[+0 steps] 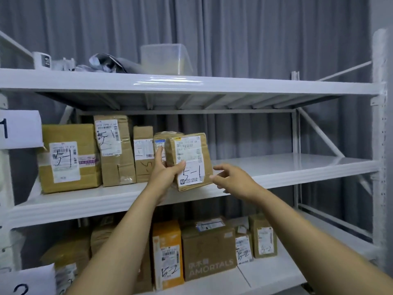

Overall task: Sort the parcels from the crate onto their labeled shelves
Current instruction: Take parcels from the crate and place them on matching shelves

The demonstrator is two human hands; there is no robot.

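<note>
A small brown parcel (190, 160) with a white label marked 5-1 stands tilted at the front of the middle shelf (276, 167). My left hand (164, 169) grips its left side, thumb across the label and fingers behind. My right hand (230, 177) hovers just right of the parcel, fingers loosely spread and holding nothing. Left of it stand several other parcels marked 5-1, among them a large box (68, 158) and a tall one (114, 150). A paper sign (19, 128) with a 1 hangs on the left post.
The lower shelf holds parcels marked 5-2, including an orange box (168, 254) and a brown AMORTALS box (209, 252). A sign with a 2 (23, 284) sits bottom left. The top shelf carries a clear plastic tub (165, 58) and clutter. Grey curtains hang behind.
</note>
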